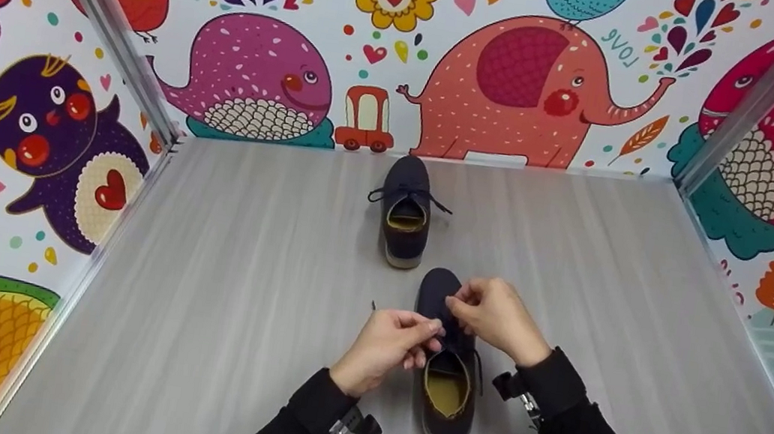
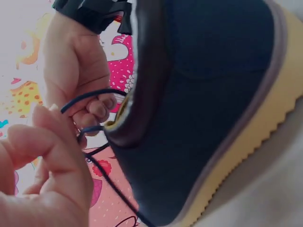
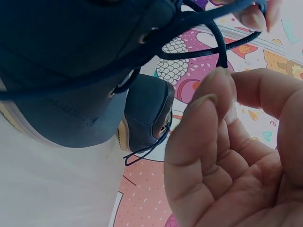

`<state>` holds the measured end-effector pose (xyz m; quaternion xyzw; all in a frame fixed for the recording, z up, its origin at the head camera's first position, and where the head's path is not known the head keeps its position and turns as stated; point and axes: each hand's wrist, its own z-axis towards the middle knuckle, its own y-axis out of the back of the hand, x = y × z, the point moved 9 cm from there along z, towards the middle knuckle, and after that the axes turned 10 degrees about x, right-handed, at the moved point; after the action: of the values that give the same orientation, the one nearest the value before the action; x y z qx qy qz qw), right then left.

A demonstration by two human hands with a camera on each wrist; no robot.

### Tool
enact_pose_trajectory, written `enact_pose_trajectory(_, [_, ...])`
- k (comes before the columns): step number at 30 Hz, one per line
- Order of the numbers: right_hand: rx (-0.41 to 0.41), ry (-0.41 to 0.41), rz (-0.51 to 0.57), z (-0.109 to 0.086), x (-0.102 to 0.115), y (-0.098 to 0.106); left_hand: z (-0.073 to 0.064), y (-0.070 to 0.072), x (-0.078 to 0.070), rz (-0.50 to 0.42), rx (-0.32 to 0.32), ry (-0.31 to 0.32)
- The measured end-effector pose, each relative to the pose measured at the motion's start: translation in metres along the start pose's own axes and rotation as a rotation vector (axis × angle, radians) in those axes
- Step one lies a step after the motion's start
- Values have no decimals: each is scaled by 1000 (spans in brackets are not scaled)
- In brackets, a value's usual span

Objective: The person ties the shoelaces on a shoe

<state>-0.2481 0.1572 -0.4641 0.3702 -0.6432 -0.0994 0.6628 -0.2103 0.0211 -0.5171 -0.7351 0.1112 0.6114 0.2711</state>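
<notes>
A dark navy lace-up shoe [image 1: 448, 294] with a pale sole stands on the floor, toe pointing away from me. Over its laces, my left hand [image 1: 384, 345] pinches a navy shoelace [image 2: 90, 94] between thumb and forefinger. On the other side of the shoe, my right hand [image 1: 497, 319] pinches another part of the lace [image 3: 219, 45] with its fingertips, the remaining fingers curled below. The lace forms loops between the two hands in the right wrist view. One strand hangs down the shoe's right side in the head view.
A matching shoe [image 1: 410, 171], its lace tied in a bow, stands just ahead and slightly left. Grey wood-look floor [image 1: 233, 286] spreads around both shoes. Cartoon-printed panels [image 1: 396, 44] enclose the back and sides, with metal posts [image 1: 119, 20] at the corners.
</notes>
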Motion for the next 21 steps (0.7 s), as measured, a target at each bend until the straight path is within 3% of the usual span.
enact_pose_trajectory(6, [-38, -27, 0, -1, -4, 3, -6, -7, 11, 101, 69, 92])
enact_pose_trajectory(12, [-3, -13, 5, -3, -2, -2, -2, 8, 12, 150, -10, 128])
enact_pose_trajectory(16, [20, 7, 14, -3, 0, -5, 3, 13, 16, 71, -36, 130])
enact_pose_trajectory(21, [6, 28, 14, -2, 3, -2, 4, 7, 17, -149, -71, 75])
